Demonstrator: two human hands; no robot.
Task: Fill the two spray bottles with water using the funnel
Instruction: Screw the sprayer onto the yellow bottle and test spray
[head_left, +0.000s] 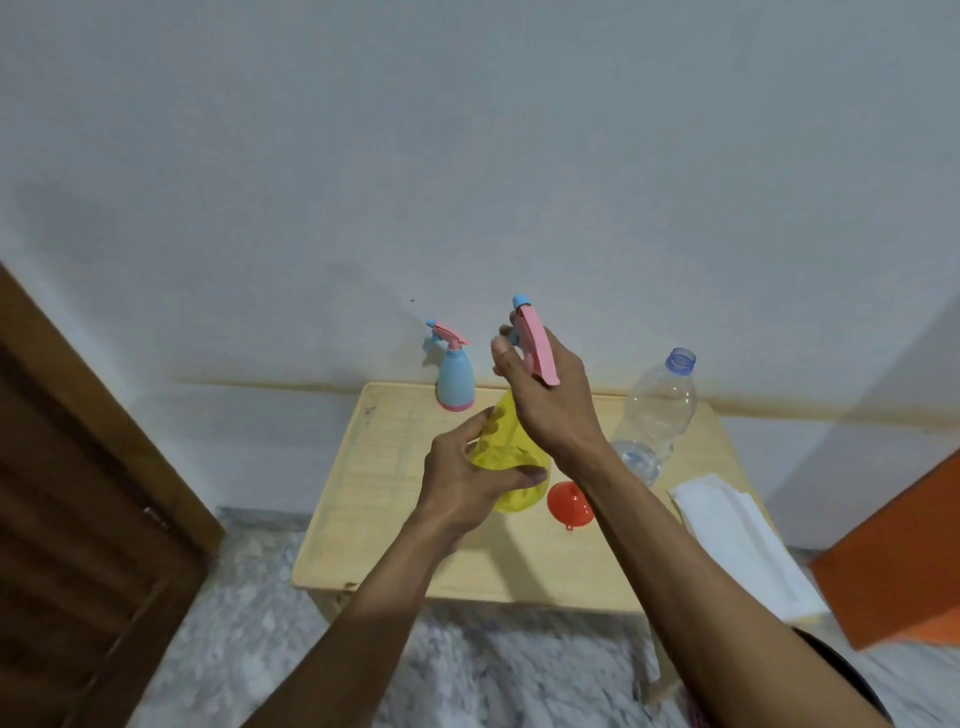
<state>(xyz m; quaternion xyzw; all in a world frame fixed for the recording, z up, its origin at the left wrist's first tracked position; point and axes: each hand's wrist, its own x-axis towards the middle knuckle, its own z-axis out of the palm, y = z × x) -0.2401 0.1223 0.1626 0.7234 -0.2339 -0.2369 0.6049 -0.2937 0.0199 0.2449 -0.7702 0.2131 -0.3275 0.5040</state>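
Yellow spray bottle (511, 457), translucent, held above the middle of the small wooden table (395, 519): the left hand (467, 480) wraps its body, while the right hand (545, 400) is closed around the pink-and-blue trigger head (535, 340) at its top. The red funnel (570, 503) lies on the table just right of the bottle, mostly behind the right forearm. A blue spray bottle (455, 374) stands upright at the table's far edge by the wall, an uncapped clear water bottle (657, 410) stands at the right, and a folded white cloth (743, 540) lies near the right edge.
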